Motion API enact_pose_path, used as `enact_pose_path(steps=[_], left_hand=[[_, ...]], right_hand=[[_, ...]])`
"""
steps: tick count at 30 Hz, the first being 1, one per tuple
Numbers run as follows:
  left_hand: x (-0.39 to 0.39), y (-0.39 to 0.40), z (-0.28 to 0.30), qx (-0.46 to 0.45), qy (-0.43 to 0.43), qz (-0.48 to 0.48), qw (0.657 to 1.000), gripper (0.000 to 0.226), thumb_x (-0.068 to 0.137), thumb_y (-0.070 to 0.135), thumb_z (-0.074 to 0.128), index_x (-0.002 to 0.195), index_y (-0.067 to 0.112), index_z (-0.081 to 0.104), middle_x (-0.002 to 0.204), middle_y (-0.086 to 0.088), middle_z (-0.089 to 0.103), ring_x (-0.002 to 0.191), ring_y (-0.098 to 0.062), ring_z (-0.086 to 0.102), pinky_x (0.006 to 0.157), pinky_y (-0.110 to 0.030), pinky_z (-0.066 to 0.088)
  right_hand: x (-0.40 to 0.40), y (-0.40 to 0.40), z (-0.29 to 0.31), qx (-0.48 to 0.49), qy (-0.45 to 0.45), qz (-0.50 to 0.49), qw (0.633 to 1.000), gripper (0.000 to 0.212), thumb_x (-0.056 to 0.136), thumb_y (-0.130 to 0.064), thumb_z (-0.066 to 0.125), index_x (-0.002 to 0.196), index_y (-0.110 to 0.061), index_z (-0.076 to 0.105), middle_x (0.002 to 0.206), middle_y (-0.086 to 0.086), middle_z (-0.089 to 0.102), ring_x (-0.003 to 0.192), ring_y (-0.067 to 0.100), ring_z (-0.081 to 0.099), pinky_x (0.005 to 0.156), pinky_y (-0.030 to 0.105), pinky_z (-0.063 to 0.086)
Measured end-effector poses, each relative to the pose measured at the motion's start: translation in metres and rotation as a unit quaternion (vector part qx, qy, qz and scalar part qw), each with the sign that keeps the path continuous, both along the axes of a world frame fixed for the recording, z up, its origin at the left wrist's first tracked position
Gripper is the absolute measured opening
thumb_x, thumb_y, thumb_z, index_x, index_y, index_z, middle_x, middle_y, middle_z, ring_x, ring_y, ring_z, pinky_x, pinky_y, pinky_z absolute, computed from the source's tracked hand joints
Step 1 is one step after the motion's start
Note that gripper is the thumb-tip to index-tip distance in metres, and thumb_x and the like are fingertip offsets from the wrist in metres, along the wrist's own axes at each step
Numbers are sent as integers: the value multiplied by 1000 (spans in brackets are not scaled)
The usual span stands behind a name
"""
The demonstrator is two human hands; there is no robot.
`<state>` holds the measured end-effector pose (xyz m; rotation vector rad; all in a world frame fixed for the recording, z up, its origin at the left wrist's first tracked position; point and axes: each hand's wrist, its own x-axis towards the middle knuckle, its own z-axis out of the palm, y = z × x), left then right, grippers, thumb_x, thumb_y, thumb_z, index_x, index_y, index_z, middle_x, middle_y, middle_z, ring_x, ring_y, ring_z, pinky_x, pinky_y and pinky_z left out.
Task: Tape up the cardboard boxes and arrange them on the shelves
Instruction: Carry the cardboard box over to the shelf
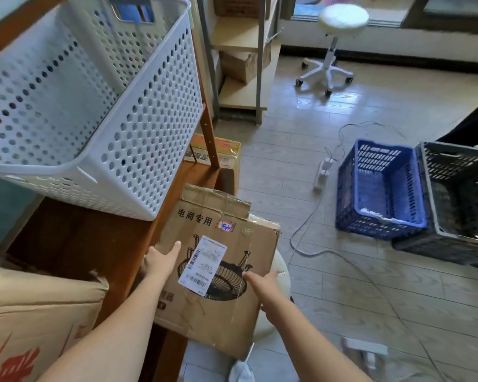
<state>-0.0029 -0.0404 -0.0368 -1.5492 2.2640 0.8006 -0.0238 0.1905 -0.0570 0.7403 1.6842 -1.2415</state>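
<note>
Obs. 1: A brown wooden shelf unit (75, 244) fills the left half of the frame; a white perforated plastic basket (94, 106) sits on it at upper left, tilted in this wide view. A second tan cardboard box with red print (33, 321) occupies the lower left corner.

Obs. 2: On the tiled floor at right, a blue slotted plastic crate (381, 188) stands touching a black slotted crate (458, 199). A white round swivel stool (340, 28) is at upper centre-right.

Obs. 3: Task object, a flat brown cardboard box with a black fan drawing and a white shipping label (218, 271), is at lower centre, its left edge against the shelf's front edge and the rest over a pale round seat. The top flap at its far end looks creased and lifted, with old clear tape; I judge it not yet sealed.

Handling estimate: light, fairly stiff on the faces, soft at the worn corners; tape patches may be slick. I would grip the two long side edges, not the flap.

Obs. 4: My left hand (160, 260) lies flat, fingers extended together, on the box's left edge. My right hand (262, 285) rests on the right side, fingers loosely spread, thumb apparently round the edge; neither closes on anything else.
</note>
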Motion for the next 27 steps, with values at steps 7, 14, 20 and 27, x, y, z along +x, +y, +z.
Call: enact_pose_path(steps=[7, 14, 20, 27], left_hand=[[12, 24, 2, 146, 7, 0, 989, 81, 87, 64, 55, 137, 5, 32, 140, -19, 44, 125, -38, 46, 102, -44, 39], [1, 63, 66, 210, 59, 0, 976, 98, 82, 62, 63, 154, 13, 19, 157, -14, 26, 142, -35, 30, 112, -47, 30], [-19, 88, 165, 205, 90, -44, 974, 83, 79, 69, 61, 144, 20, 44, 151, -14, 30, 142, -39, 23, 117, -52, 21], [-43, 117, 289, 334, 211, -59, 917, 66, 71, 72, 67, 110, 23, 46, 118, -13, 60, 101, -26, 62, 84, -41, 53]], right_hand=[[-13, 41, 18, 189, -4, 3, 982, 97, 75, -52, 69, 148, -10, 21, 148, 20, 23, 132, 43, 34, 109, 49, 37], [-26, 95, 89, 186, 36, -14, 982, 78, 82, -47, 61, 145, -22, 23, 138, 19, 33, 121, 39, 43, 105, 45, 40], [-26, 143, 184, 62, 60, -134, 987, 83, 79, -37, 66, 145, -23, 18, 125, 11, 55, 102, 31, 61, 91, 51, 54], [-37, 197, 307, 6, 141, -123, 982, 65, 92, -53, 57, 146, -29, 31, 125, 1, 57, 101, 19, 59, 73, 33, 52]])
